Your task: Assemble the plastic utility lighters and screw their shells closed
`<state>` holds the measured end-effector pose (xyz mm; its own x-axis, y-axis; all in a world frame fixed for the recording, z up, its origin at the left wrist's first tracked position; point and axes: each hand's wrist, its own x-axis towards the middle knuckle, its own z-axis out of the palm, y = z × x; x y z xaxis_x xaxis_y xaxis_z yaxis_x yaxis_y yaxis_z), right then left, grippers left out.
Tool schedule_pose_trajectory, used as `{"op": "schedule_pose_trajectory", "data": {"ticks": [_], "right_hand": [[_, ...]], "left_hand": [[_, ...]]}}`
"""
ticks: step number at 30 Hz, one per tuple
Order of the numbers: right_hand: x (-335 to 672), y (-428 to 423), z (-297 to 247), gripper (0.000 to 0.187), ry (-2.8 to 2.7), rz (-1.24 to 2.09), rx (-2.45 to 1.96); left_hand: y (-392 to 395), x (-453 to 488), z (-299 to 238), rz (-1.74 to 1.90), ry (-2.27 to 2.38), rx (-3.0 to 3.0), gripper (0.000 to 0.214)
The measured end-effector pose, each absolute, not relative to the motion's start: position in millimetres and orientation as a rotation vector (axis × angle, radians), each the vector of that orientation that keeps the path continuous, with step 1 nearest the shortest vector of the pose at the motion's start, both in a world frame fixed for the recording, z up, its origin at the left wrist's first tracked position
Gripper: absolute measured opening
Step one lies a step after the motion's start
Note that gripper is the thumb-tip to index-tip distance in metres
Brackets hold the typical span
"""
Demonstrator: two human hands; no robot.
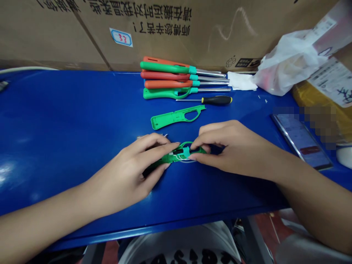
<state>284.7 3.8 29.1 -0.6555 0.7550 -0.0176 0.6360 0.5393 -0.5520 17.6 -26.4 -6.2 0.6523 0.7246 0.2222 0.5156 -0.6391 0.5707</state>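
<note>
My left hand (140, 161) is closed around the handle of an open green lighter shell (170, 158), its thumb and fingers on both edges. Inside the shell lie a black part, white wires and a teal trigger (186, 151). My right hand (220, 146) pinches at the teal trigger, fingertips at the shell's looped end; exactly what sits between them is partly hidden. Just beyond my hands lies the matching green half shell (170, 118), its hollow side up. A small part behind my left fingers is mostly covered.
Several assembled lighters (170, 84) in green, red and orange lie in a row at the back. A screwdriver (217, 100) lies before them. A cardboard box (82, 36) closes off the rear. A phone (302, 141), plastic bag (286, 62) and taped parcel (310, 99) are at right.
</note>
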Motion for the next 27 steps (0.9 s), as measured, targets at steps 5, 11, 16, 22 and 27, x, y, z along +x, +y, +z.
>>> {"op": "schedule_pose_trajectory", "data": {"ticks": [5,11,16,22,27], "right_hand": [[279.2,-0.8,22.4,0.018,-2.614,0.709,-1.149],[279.8,-1.3,21.4,0.021,-2.652,0.69,-1.08],[279.3,-2.0,22.5,0.02,-2.647,0.679,-1.102],[278.9,-3.0,21.6,0.027,-2.638,0.666,-1.145],[281.3,0.5,23.5,0.025,-2.623,0.766,-1.073]], "left_hand": [[-26.2,17.6,-8.0,0.621,0.969,2.374,0.047],[-24.8,19.5,-6.7,0.646,0.933,2.383,0.03],[-24.9,20.5,-6.9,0.646,0.902,2.42,0.025],[-26.0,20.2,-8.1,0.646,0.915,2.475,0.029],[-26.8,20.0,-7.2,0.621,0.929,2.465,0.03]]}}
